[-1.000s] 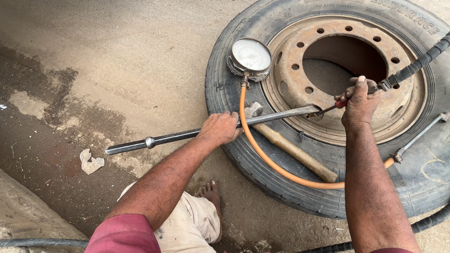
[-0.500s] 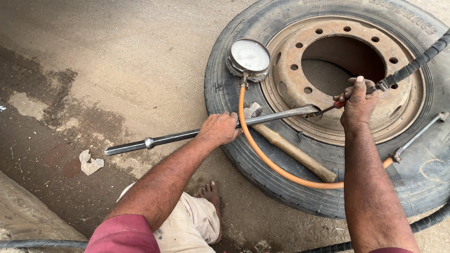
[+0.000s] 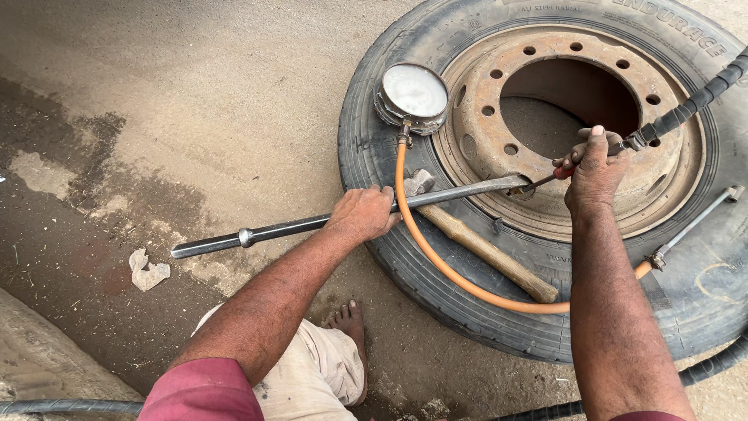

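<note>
Over the near sidewall of the tyre (image 3: pixel 389 257), the left hand (image 3: pixel 364 214) is clenched around a long steel bar (image 3: pixel 288 228). Its long axis runs nearly level, rising slightly from a blunt end over the wet concrete floor (image 3: pixel 156 117) at left to a tip wedged at the rusty wheel rim (image 3: pixel 662 195) at right. The right hand (image 3: pixel 594 173) grips a red-handled fitting at the end of a black ribbed hose (image 3: pixel 701 97) leading off to upper right. Under the bar lie a wooden-handled hammer (image 3: pixel 487 253) and an orange hose (image 3: pixel 444 269) running up to a round pressure gauge (image 3: pixel 413 95). Raised lettering curves along the tyre's far sidewall. A crumpled white scrap (image 3: pixel 146 270) lies on the floor.
</note>
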